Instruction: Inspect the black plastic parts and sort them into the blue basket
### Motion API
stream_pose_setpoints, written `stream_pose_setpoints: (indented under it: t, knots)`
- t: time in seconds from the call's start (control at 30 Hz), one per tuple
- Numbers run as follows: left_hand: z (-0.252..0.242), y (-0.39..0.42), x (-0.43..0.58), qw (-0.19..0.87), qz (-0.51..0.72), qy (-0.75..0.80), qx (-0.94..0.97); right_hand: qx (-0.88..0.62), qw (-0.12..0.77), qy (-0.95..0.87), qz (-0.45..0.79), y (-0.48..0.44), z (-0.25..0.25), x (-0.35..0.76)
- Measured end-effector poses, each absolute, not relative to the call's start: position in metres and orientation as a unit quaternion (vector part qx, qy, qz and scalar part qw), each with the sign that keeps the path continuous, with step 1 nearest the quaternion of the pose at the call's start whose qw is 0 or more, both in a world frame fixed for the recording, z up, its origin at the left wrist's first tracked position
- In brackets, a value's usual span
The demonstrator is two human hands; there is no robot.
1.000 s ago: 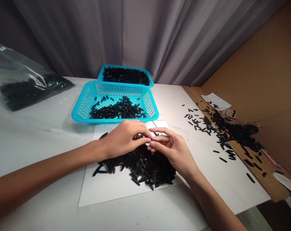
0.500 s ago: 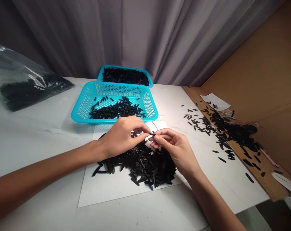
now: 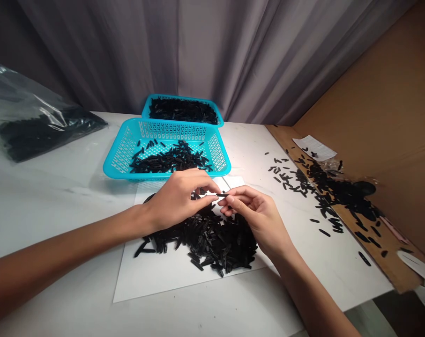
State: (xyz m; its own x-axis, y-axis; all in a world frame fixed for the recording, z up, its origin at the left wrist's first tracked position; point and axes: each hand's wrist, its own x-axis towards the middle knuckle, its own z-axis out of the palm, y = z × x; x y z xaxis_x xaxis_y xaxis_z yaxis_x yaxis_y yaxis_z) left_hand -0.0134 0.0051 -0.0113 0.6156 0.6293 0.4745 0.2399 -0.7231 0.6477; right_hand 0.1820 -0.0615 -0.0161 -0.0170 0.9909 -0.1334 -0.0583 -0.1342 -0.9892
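Between my two hands, above the pile, is a small slim black piece point(image 3: 222, 194), longish and narrow. My right hand point(image 3: 256, 213) pinches its right end between thumb and forefinger. At its left end are the thumb and forefinger of my left hand point(image 3: 179, 199), closed about the tip. Below both hands a heap of similar black pieces point(image 3: 219, 243) lies on a white sheet point(image 3: 138, 281). Just beyond my left hand stands a blue perforated basket point(image 3: 119, 161), partly filled with more of these pieces. My left hand and wrist hide part of the heap.
A second blue basket point(image 3: 146, 110), full of black pieces, stands behind the first. At left lies a clear plastic bag point(image 3: 54, 121) with dark contents. Loose black pieces point(image 3: 324, 192) are scattered at right over the table and a brown board point(image 3: 405, 276), near a white paper point(image 3: 316, 147).
The left fingertips have parted slightly around the black piece, and more of its left end shows. Both hands otherwise stay in nearly the same place.
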Motion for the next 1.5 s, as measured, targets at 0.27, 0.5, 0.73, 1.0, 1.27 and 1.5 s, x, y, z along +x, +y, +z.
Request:
stream_pose_setpoints:
  t: [0.27,0.5,0.73,1.0,1.27,1.5]
  knots:
    - [-0.009,0.005,-0.012,0.245,0.363,0.291,0.85,-0.502,0.477,-0.471,0.546,-0.061,-0.016,0.18]
    - [-0.014,0.004,-0.012,0.252,0.357,0.28,0.855,-0.494,0.486,-0.46,0.556,-0.061,-0.018,0.181]
    - [-0.013,0.003,-0.012,0.248,0.356,0.275,0.858,-0.493,0.489,-0.468,0.547,-0.061,-0.019,0.181]
    - [-0.01,0.011,-0.015,0.149,0.404,0.318,0.845,-0.498,0.488,-0.457,0.552,-0.061,-0.019,0.182]
    - [-0.007,0.016,-0.019,0.045,0.407,0.302,0.861,-0.423,0.497,-0.354,0.669,-0.061,-0.016,0.183]
    - [-0.028,-0.002,-0.012,0.105,0.302,0.16,0.934,-0.407,0.463,-0.378,0.691,-0.062,-0.017,0.181]
